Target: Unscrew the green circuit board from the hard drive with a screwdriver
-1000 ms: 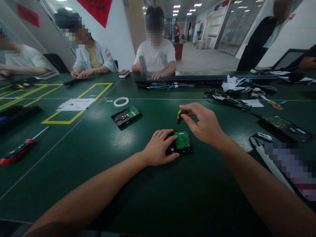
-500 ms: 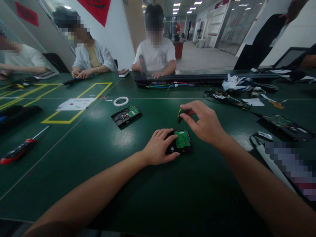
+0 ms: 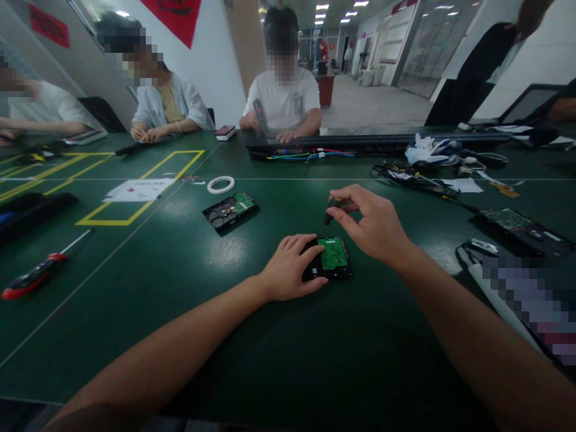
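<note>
A hard drive [image 3: 334, 255] lies on the green table in front of me, its green circuit board facing up. My left hand [image 3: 294, 267] grips it from the left, fingers across the far side and thumb along the near edge, covering its left part. Between the thumb and fingers of my right hand [image 3: 369, 221] is a small dark screwdriver [image 3: 330, 211] with some yellow on its handle. It points down, and its thin shaft meets the drive's far edge near my left fingertips. The exact spot under the tip is too small to make out.
Another hard drive [image 3: 231, 211] and a white tape roll [image 3: 221, 185] lie ahead left. A larger red-black screwdriver [image 3: 38, 273] is at far left. On the right are another drive [image 3: 524, 231], cables [image 3: 411, 177] and white gloves [image 3: 427, 150]. Several people sit across the table.
The screwdriver handle has turned a little in my right fingers, its yellow marking now showing differently. My left hand and the hard drive stay in place.
</note>
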Action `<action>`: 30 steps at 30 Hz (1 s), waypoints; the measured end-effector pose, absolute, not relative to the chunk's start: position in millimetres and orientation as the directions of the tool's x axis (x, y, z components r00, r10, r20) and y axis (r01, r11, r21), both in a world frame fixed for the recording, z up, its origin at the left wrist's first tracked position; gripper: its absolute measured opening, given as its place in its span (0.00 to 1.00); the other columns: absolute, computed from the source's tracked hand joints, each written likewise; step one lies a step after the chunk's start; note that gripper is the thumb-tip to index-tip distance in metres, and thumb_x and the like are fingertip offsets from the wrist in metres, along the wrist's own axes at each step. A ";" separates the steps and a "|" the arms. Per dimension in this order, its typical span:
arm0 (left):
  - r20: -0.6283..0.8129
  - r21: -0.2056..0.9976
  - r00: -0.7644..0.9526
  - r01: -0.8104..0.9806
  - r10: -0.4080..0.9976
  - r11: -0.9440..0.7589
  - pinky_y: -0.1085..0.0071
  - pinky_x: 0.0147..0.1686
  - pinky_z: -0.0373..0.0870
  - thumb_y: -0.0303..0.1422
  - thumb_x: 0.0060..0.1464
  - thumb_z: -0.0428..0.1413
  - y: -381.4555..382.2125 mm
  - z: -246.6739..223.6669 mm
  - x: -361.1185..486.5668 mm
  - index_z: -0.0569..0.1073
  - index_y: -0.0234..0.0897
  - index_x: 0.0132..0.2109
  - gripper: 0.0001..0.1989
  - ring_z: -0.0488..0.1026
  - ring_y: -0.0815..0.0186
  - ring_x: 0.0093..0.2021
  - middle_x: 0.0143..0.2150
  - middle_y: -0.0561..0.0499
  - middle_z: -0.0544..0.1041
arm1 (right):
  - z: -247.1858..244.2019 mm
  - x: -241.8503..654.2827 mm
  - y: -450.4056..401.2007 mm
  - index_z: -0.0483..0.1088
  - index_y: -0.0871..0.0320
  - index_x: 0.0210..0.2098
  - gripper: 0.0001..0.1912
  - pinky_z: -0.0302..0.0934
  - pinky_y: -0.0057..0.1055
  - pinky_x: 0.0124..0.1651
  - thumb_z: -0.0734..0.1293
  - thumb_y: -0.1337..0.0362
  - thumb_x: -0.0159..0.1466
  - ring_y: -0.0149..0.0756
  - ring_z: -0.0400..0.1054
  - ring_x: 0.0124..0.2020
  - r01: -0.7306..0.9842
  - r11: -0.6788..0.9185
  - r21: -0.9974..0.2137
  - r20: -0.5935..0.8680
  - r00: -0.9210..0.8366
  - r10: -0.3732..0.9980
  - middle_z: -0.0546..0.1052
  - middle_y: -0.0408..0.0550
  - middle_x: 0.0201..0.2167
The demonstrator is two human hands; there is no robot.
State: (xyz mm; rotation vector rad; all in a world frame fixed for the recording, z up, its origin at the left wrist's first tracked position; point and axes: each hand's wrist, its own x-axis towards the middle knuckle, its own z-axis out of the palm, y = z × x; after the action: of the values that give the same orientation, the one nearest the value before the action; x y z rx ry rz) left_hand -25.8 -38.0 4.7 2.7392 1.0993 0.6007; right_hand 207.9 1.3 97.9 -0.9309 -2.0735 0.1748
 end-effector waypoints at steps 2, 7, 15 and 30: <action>0.315 0.263 0.655 0.635 0.687 -0.726 0.41 0.69 0.61 0.54 0.63 0.60 -38.2 5.2 -25.6 0.67 0.39 0.70 0.36 0.63 0.42 0.71 0.72 0.35 0.64 | 98.0 207.9 0.3 0.74 0.54 0.56 0.14 0.74 0.47 0.50 0.68 0.61 0.72 0.47 0.79 0.46 0.547 0.732 -0.406 0.649 -0.392 0.652 0.81 0.53 0.53; 0.313 0.282 0.653 0.629 0.690 -0.724 0.39 0.69 0.61 0.54 0.62 0.61 -37.8 5.0 -25.6 0.66 0.42 0.70 0.36 0.63 0.41 0.71 0.73 0.36 0.64 | 97.7 207.7 0.6 0.74 0.52 0.60 0.16 0.73 0.49 0.53 0.67 0.63 0.73 0.48 0.78 0.48 0.549 0.741 -0.387 0.650 -0.408 0.641 0.81 0.53 0.55; 0.313 0.269 0.654 0.634 0.689 -0.725 0.40 0.68 0.61 0.53 0.62 0.61 -38.3 5.3 -25.0 0.66 0.40 0.70 0.37 0.63 0.42 0.71 0.72 0.35 0.64 | 97.0 207.0 1.9 0.74 0.53 0.53 0.12 0.73 0.47 0.50 0.70 0.60 0.71 0.47 0.78 0.45 0.567 0.719 -0.403 0.663 -0.360 0.656 0.80 0.52 0.47; 0.310 0.264 0.659 0.633 0.685 -0.728 0.40 0.69 0.61 0.54 0.62 0.60 -36.9 3.6 -25.8 0.66 0.41 0.71 0.37 0.63 0.41 0.71 0.73 0.36 0.63 | 94.1 204.8 1.2 0.71 0.53 0.50 0.10 0.75 0.42 0.46 0.70 0.60 0.72 0.43 0.79 0.42 0.562 0.714 -0.417 0.664 -0.348 0.662 0.80 0.50 0.45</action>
State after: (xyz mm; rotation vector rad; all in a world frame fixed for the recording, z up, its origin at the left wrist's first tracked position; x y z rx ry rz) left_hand -25.8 -36.9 3.6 2.7385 1.0939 0.5944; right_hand 204.8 1.2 94.1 -0.9316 -2.0419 0.1431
